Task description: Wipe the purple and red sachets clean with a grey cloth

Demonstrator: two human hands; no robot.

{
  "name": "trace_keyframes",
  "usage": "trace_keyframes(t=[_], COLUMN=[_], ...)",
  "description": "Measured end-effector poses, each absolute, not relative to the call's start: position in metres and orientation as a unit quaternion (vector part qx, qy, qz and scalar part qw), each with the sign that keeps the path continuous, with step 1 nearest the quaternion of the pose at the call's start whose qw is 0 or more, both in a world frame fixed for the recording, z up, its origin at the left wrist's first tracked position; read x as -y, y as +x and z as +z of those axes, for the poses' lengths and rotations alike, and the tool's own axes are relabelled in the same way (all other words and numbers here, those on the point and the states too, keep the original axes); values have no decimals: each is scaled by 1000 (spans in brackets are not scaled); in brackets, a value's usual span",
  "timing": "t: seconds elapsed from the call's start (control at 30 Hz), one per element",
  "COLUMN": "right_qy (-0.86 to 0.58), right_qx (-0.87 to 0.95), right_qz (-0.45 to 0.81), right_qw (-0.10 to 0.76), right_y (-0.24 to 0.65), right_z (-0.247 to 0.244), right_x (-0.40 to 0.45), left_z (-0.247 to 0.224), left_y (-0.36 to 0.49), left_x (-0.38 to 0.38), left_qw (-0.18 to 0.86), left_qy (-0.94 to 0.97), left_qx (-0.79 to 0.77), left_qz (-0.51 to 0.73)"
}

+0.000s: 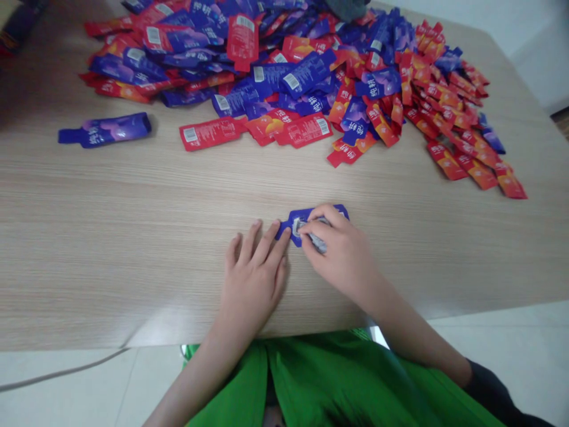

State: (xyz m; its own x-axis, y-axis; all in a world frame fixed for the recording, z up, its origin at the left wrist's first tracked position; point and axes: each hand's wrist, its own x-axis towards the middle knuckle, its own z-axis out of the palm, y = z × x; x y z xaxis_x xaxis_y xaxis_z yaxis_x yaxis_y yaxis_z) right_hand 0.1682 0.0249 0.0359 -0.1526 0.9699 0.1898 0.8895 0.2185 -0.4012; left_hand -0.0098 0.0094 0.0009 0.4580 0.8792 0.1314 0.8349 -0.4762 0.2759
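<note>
A blue packet [306,214] lies flat on the wooden table near its front edge, its narrow neck pointing left. My left hand [255,276] rests flat with fingers spread, its fingertips on the neck end of that packet. Over the packet's body, my right hand [342,246] is closed around a crumpled greyish-white wad [317,242], which looks like cloth or tissue. The wad touches the packet beside a small white patch on its surface. My right hand covers part of the packet's right half.
A large pile of red and blue packets [306,74] covers the back of the table [133,237]. One blue packet [106,130] lies apart at left, and a red one [211,134] lies before the pile. A dark object [349,8] sits at the top edge.
</note>
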Motion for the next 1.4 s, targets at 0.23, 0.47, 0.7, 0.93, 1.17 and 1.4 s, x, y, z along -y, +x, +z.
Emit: trace_keyframes(t=[0.23, 0.47, 0.7, 0.93, 1.17, 1.4], right_qy=[-634, -674, -702, -740, -747, -723], right_qx=[749, 706, 675, 634, 630, 629], right_qz=[104, 92, 71, 75, 87, 64], right_qw=[162, 199, 218, 211, 194, 280], right_y=[162, 175, 200, 229, 239, 227], right_z=[28, 27, 26, 22, 21, 37], right_x=[-23, -25, -23, -23, -24, -23], left_z=[1, 2, 1, 0, 2, 1], left_y=[-9, -9, -10, -10, -10, -10], left_x=[-10, -11, -10, -10, -10, -10], left_qw=[86, 88, 90, 89, 85, 89], left_qy=[848, 849, 849, 848, 849, 849], left_qx=[-507, -505, -505, -509, -507, -507], left_qz=[131, 125, 126, 122, 123, 122])
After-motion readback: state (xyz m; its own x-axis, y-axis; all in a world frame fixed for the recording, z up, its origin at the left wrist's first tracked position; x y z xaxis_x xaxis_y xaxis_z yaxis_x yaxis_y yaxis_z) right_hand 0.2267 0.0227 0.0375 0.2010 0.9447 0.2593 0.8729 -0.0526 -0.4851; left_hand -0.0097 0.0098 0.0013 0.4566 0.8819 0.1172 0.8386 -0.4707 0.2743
